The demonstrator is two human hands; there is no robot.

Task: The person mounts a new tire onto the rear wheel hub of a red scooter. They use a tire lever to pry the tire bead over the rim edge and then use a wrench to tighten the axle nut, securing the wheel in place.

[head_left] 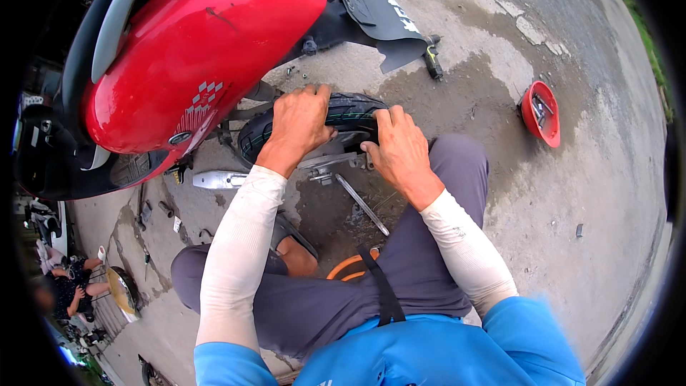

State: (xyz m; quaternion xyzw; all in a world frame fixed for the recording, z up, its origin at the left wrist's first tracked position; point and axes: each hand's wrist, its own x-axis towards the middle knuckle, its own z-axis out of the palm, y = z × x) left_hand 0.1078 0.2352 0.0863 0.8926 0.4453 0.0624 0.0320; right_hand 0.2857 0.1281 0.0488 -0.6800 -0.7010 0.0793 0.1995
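Observation:
Beside the rear of a red scooter (193,50), my left hand (296,125) grips the upper part of a black tyre (254,136), fingers curled over it. My right hand (399,154) holds the same tyre at its right side, fingers bent over the tread and thumb toward the inner edge. The tyre lies tilted, partly hidden by my hands. Just below it are a metal bracket (321,179) and a long silver bar (361,204) on the ground. A silver exhaust piece (218,179) is left of these, partly behind my left forearm.
A black mat-like sheet (371,11) and a dark tool (433,61) lie beyond the tyre. At right sits an upturned red hard hat (539,111) holding small metal parts. An orange ring (343,266) is between my legs. Another person (78,293) sits at far left by a basin (121,289).

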